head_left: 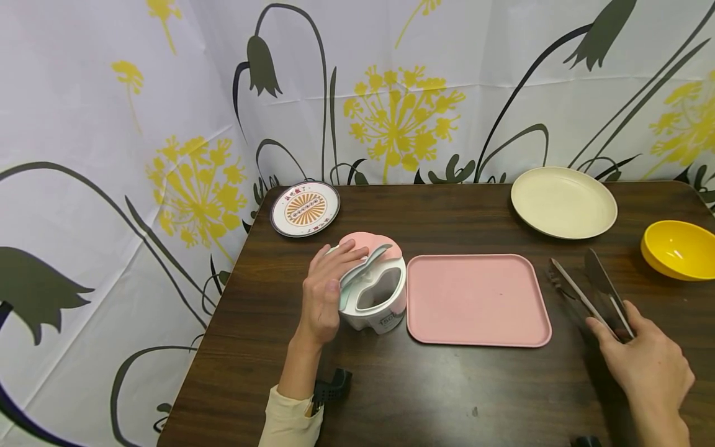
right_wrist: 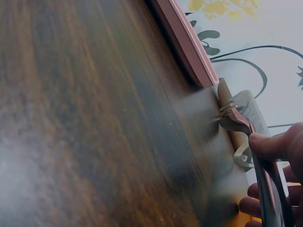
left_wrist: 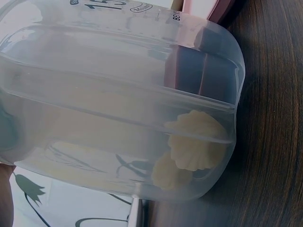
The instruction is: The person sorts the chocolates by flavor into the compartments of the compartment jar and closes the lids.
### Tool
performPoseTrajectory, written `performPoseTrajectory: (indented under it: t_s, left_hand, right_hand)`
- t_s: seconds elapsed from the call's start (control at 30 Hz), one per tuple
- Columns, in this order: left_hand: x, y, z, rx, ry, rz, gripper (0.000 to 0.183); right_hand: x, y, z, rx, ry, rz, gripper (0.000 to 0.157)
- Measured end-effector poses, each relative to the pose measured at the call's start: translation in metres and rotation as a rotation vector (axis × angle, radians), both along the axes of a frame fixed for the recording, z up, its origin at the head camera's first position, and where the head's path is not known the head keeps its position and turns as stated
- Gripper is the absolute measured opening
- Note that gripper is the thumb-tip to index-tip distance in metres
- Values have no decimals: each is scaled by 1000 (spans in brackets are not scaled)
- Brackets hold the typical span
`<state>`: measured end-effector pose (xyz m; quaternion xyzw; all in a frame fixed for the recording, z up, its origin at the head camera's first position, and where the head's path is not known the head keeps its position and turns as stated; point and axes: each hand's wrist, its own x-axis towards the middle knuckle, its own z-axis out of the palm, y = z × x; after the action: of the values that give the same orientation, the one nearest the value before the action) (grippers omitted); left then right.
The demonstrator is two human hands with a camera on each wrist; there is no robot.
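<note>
My left hand rests against the left side and top of a clear storage jar with a pink-and-white lid. Its fingers stretch over the lid beside a raised grey-green flap, and the lid's opening shows. Through the jar wall in the left wrist view, several pale ridged pieces lie near the bottom. At the right, my right hand grips a fork and a table knife by their handles, points away from me. Part of their handles is hidden in the hand.
A pink tray lies between the hands, close beside the jar. Behind stand a small printed plate at left and a cream plate at right. A yellow bowl sits right of the cutlery. A patterned cloth hangs behind the table.
</note>
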<state>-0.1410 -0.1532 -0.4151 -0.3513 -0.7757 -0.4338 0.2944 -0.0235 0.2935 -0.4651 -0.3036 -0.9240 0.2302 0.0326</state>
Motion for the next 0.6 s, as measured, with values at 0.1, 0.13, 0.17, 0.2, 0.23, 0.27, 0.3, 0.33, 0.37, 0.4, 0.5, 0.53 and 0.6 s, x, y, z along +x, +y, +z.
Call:
performPoseTrajectory:
  t_s: [0.1,0.13,0.17,0.2,0.23,0.27,0.3,0.33,0.37,0.4,0.5,0.53,0.6]
  left_hand:
    - [0,0,0,1,2,-1,59]
    - [0,1,0,2,3,-2,59]
    - [0,1,0,3,2,-2,59]
    - [0,1,0,3,3,-2,59]
    - [0,0,0,4,1,-3,59]
    - [0,1,0,4,0,-3,59]
    - [0,0,0,5,-1,-4,59]
    - [0,0,0,6,-2,-4,59]
    - [0,0,0,6,-2,-3,59]
    - [0,0,0,7,-2,-3,59]
    - [0,0,0,10,-2,-3,59]
    - [0,0,-1,9,-1,-2,59]
    - [0,0,-1,8,0,-2,58]
  right_hand:
    - [-1,2,0,-2,-21,4,88]
    - [-1,3,0,-3,-29,5,88]
    - [-1,3,0,-4,-37,6,89]
    - [-1,3,0,-3,-42,7,90]
    - [-1,3,0,-5,-47,8,90]
    - [-1,3,0,-5,-49,8,90]
    - [-1,3,0,-4,-48,9,90]
    - [-1,3,0,-4,-49,10,90]
    - [-1,3,-1,-2,-48,12,91]
    - [-1,3,-1,-2,-48,13,91]
    - [-2,4,-2,0,-51,13,93]
    - [-2,4,-2,0,-54,13,93]
    - [-2,4,-3,0,-59,12,94]
